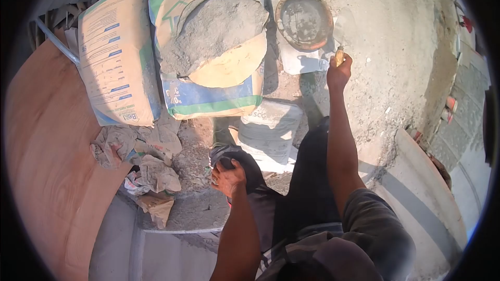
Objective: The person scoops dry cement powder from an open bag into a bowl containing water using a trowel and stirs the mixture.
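My right hand (339,73) is closed around the wooden handle of a trowel (339,55), its pale blade pointing away from me over the ground. Just left of the blade is a round, brown-rimmed basin (327,37) with wet grey mix inside. My left hand (229,178) lies on my bent knee with its fingers apart, over the dark trouser cloth, and holds nothing. A cement bag (211,99), cut open in a round hole, shows grey powder (221,26) inside, ahead of the left hand.
A second cement bag (117,57) lies to the left. Nearer me are a white bag (271,130) and crumpled paper sacks (156,174). A large wooden board (52,171) takes up the left side. On the right are a pale slab (427,187) and grey blocks (463,130).
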Demonstrator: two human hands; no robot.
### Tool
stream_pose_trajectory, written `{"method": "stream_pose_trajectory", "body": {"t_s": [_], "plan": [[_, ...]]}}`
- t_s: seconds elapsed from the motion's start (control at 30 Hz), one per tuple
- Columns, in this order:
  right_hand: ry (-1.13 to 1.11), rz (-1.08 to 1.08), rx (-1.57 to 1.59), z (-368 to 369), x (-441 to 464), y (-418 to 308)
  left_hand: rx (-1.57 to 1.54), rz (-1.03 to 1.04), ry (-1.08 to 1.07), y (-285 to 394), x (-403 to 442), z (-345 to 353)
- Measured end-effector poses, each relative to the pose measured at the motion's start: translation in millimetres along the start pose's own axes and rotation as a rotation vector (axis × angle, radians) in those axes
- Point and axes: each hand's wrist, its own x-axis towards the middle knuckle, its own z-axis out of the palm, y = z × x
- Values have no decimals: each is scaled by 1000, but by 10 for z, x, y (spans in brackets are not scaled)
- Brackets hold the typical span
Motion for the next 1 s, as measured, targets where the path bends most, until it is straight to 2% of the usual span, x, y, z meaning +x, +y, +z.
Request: {"method": "stream_pose_trajectory", "body": {"t_s": [0.03, 0.1, 0.17, 0.23, 0.27, 0.4, 0.5, 0.6, 0.7, 0.83, 1.0], "plan": [[-36, -67, 41, -57, -174, -152, -12, 3, 16, -5, -7, -23], [-294, -30, 31, -164, -455, -592, -32, 11, 48, -8, -2, -64], [-404, -121, -183, -11, -572, -930, -53, 17, 76, 5, -1, -88], [-410, -257, -15, 351, -604, -1095, -70, 19, 90, -15, 32, -77], [-373, -442, -22, 507, -589, -1267, -65, 22, 92, -33, 51, -71], [-526, -707, -260, 810, -622, -1912, -48, 23, 89, -75, 95, -56], [-656, -634, -354, 956, -703, -2232, -92, 14, 96, -115, 125, -55], [-541, -461, -205, 1302, -625, -2112, -139, 21, 21, -148, 129, -169], [-458, -403, -169, 1611, -481, -1903, -178, 27, -35, -177, 165, -174], [-415, -457, -135, 2041, -493, -1764, -209, 61, -24, -215, 192, -141], [-506, -573, 17, 2470, -765, -2022, -202, 74, -19, -248, 246, -157]]}}
